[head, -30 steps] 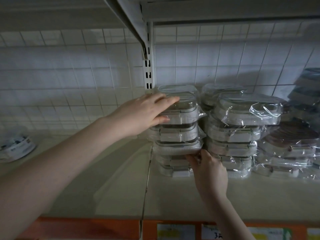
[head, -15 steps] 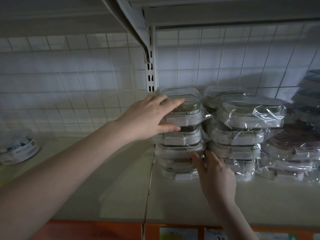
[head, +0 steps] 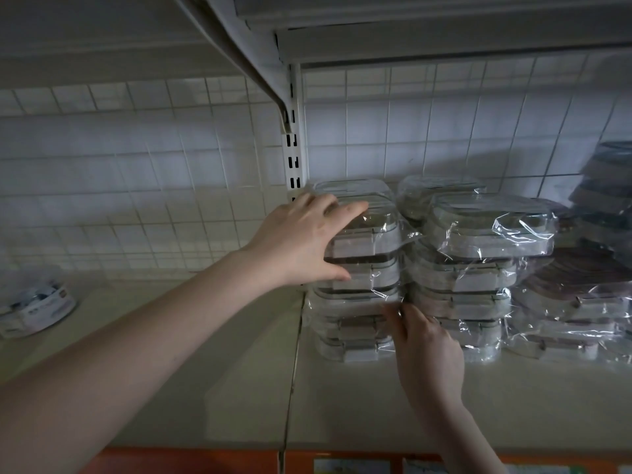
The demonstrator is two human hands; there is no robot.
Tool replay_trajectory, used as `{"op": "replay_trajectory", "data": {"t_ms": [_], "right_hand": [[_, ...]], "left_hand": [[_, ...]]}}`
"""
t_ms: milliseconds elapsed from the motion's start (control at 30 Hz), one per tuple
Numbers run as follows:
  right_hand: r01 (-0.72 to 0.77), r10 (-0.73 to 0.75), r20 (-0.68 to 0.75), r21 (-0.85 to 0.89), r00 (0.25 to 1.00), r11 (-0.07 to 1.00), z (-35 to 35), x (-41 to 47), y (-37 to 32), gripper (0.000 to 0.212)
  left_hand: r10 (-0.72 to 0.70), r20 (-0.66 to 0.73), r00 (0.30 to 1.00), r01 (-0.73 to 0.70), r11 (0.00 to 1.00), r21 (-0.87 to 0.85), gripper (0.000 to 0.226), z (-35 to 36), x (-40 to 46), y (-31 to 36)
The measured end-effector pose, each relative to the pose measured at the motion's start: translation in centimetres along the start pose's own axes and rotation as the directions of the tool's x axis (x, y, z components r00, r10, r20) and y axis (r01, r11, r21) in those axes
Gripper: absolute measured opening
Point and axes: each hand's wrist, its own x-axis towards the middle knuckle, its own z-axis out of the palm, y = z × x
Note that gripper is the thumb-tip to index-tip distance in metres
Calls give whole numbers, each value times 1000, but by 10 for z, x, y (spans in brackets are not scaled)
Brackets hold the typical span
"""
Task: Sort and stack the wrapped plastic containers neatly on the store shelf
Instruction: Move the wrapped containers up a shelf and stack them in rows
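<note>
Several wrapped clear plastic containers stand in stacks on the shelf [head: 212, 388]. My left hand [head: 304, 241] lies flat with straight fingers on the top container [head: 372, 230] of the left stack [head: 355, 316], thumb under its lid edge. My right hand [head: 424, 343] touches the right front corner of that stack low down, fingertips at the gap between it and the middle stack [head: 465, 278]. Whether its fingers pinch the wrap is hidden.
A third, looser pile of wrapped containers [head: 581, 302] lies at the right, with darker lids [head: 608, 186] behind it. A round labelled tub [head: 30, 309] sits far left. A slotted upright [head: 294, 148] and a bracket hang above the left stack. Wire grid backs the shelf.
My right hand has slid slightly up and right along the left stack's corner. My left hand has stayed on the top container. The camera has tilted a little.
</note>
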Motion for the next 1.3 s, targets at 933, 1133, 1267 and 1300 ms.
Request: {"op": "replay_trajectory", "data": {"t_ms": [933, 1133, 1267, 1300], "right_hand": [[-74, 73, 248, -3, 966, 997, 8, -7, -3, 23], [-96, 76, 211, 90, 975, 991, 1, 0, 2, 38], [-113, 103, 200, 38, 974, 993, 4, 1, 2, 40], [-119, 111, 203, 29, 973, 992, 4, 3, 1, 40]], "left_hand": [[55, 79, 995, -47, 994, -101, 102, -4, 7, -6], [52, 60, 997, -45, 992, -120, 102, -1, 7, -8], [44, 60, 997, -37, 992, -119, 102, -2, 6, -8], [44, 63, 997, -36, 993, -117, 102, -2, 6, -8]]}}
